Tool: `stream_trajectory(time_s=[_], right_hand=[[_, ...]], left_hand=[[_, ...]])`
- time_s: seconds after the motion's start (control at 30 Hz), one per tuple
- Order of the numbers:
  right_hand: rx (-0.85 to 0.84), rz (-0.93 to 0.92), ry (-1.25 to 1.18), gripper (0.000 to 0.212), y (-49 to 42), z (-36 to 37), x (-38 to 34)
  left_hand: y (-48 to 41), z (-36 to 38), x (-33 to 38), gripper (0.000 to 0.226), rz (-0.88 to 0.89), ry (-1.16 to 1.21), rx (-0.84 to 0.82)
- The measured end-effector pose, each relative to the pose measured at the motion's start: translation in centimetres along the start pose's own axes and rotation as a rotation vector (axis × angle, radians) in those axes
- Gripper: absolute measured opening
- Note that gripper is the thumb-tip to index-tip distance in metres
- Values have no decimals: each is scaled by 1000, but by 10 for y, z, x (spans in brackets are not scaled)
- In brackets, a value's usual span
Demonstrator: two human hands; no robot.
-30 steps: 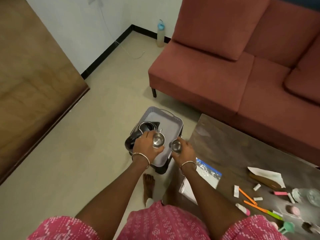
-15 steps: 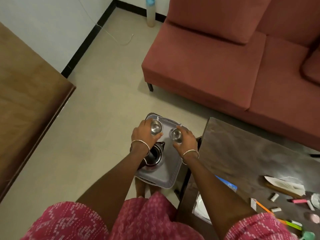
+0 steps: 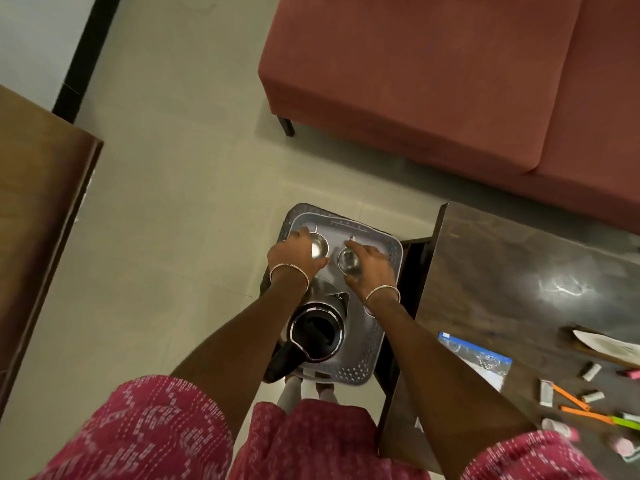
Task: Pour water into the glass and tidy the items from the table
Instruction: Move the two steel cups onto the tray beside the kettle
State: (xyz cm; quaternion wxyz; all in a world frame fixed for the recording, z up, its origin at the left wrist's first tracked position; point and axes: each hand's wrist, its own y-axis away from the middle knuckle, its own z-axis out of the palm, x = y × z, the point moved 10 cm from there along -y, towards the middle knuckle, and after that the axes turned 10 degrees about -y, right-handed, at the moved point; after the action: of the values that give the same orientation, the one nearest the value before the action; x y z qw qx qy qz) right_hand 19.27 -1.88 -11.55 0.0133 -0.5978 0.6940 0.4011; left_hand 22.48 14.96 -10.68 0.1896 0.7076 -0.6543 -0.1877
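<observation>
**Tiled floor scene: two steel tumblers gripped over a grey tray**

Pale tiled floor (image 3: 173, 202) as background, seen from above. Grey plastic tray (image 3: 367, 368) with perforated rim directly beneath both hands.

Left hand (image 3: 298, 251) curled round the left steel tumbler (image 3: 319, 247), fingers wrapped over its far and left side, thumb on the near side. Right hand (image 3: 369, 263) likewise closed on the right steel tumbler (image 3: 348, 259), gripped from the right and partly covered by the fingers. Tumblers side by side, near each other but apart, mouths up, over the far half of the tray. Standing on the tray or held just above it: not discernible. Thin bangle on each wrist.

Steel electric kettle (image 3: 317, 332) with black handle between the two forearms, just nearer than the wrists, on the near half of the tray, top open and dark inside.

Dark wooden coffee table (image 3: 519, 271) to the right of the right hand, its corner just beside the tray. On it, well right of the right forearm: zip bag (image 3: 474, 358) with blue strip, orange pens (image 3: 571, 398), small white pieces too small to identify.

Red-brown sofa (image 3: 433, 81) beyond the fingertips, well apart from the tray. Brown wooden furniture (image 3: 34, 220) far left of the left hand. Pink patterned garment (image 3: 173, 434) at the near edge, below the elbows.
</observation>
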Motion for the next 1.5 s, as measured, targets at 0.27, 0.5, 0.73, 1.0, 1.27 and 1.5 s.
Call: stream_trajectory(time_s=[0.27, 0.5, 0.73, 1.0, 1.27, 1.5], right_hand=[[25, 26, -13, 75, -29, 19, 2], [64, 56, -62, 72, -33, 29, 5], [51, 68, -78, 72, -38, 34, 9], [59, 63, -106, 72, -41, 36, 9], [46, 79, -239, 93, -39, 36, 11], [99, 115, -263, 92, -7, 14, 16]], left_hand=[[-26, 23, 7, 70, 79, 7, -33], [-28, 34, 10, 69, 127, 10, -46], [-29, 38, 10, 71, 120, 8, -50], [-31, 37, 8, 73, 110, 15, -37], [-28, 36, 6, 84, 94, 87, -56], [-2, 3, -3, 89, 79, 141, 55]])
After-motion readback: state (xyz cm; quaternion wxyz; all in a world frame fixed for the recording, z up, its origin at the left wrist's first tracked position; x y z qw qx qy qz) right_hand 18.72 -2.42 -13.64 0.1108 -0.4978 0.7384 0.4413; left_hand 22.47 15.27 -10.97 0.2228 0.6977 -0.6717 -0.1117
